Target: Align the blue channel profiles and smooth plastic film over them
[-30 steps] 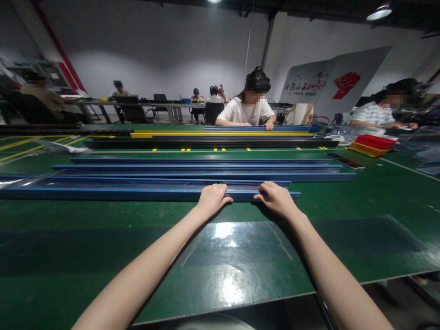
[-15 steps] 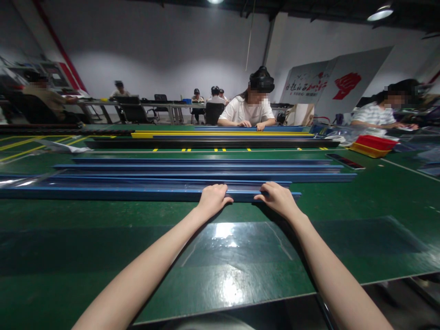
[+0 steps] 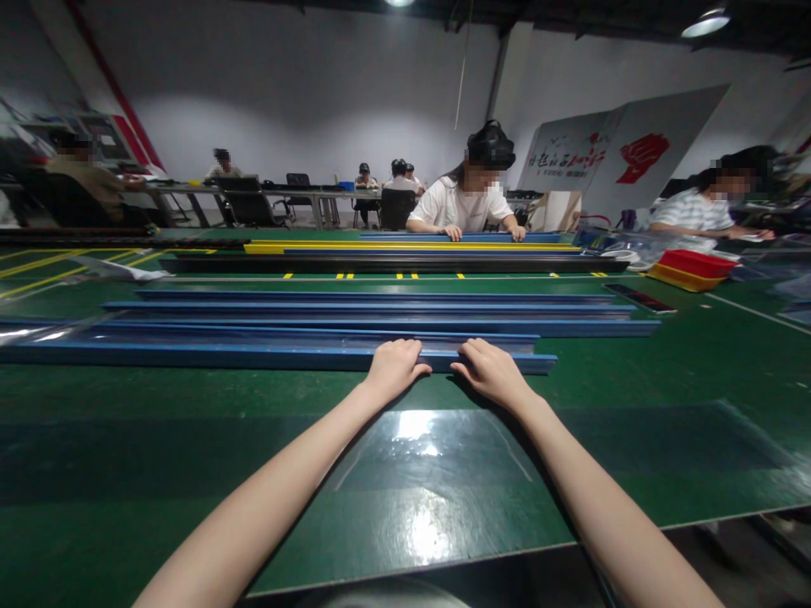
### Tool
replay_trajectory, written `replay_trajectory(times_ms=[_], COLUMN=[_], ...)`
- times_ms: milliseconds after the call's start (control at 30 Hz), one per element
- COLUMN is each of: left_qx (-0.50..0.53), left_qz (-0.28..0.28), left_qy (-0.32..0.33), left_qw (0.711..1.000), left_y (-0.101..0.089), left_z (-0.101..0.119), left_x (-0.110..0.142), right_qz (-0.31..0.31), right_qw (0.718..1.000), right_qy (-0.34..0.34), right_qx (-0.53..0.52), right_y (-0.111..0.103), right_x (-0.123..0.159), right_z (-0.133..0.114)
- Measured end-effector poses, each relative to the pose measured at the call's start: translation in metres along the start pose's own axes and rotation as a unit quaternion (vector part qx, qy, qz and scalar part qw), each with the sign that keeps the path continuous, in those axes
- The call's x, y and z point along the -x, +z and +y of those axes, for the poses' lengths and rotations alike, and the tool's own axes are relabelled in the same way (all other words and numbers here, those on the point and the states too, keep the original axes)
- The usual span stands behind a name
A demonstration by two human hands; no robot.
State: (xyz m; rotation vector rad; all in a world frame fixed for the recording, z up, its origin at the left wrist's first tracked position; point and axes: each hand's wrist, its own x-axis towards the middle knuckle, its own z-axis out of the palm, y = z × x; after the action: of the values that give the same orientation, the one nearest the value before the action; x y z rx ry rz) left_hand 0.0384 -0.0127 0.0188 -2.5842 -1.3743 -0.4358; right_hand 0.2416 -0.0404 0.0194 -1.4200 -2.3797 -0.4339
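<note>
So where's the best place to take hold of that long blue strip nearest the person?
Probably its raised front edge, from the near side: that long blue strip lies lengthwise across the view, and its narrow lip leaves room for fingers over the top and thumbs in front. Two hands set apart should suit its length; the left hand and right hand are already there.

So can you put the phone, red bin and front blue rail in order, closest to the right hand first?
1. Front blue rail: under the right hand.
2. Phone: ahead, to the right.
3. Red bin: beyond the phone, farther right.
</note>
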Motion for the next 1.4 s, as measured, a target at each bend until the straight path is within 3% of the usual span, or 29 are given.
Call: replay_trajectory(times_ms=[867, 1400], left_qx=[0.010, 0.009], left_qz=[-0.005, 0.001], left_qy=[-0.010, 0.005], left_qw=[1.000, 1.000], left_y=[0.000, 0.001], left_z=[0.002, 0.000], left_x=[0.000, 0.000], right_qz=[0.018, 0.020], right_qw=[0.997, 0.996], right_qy=[0.049, 0.037], right_qx=[-0.060, -0.085], right_y=[0.009, 0.011], right_x=[-0.002, -0.002], right_z=[0.004, 0.009])
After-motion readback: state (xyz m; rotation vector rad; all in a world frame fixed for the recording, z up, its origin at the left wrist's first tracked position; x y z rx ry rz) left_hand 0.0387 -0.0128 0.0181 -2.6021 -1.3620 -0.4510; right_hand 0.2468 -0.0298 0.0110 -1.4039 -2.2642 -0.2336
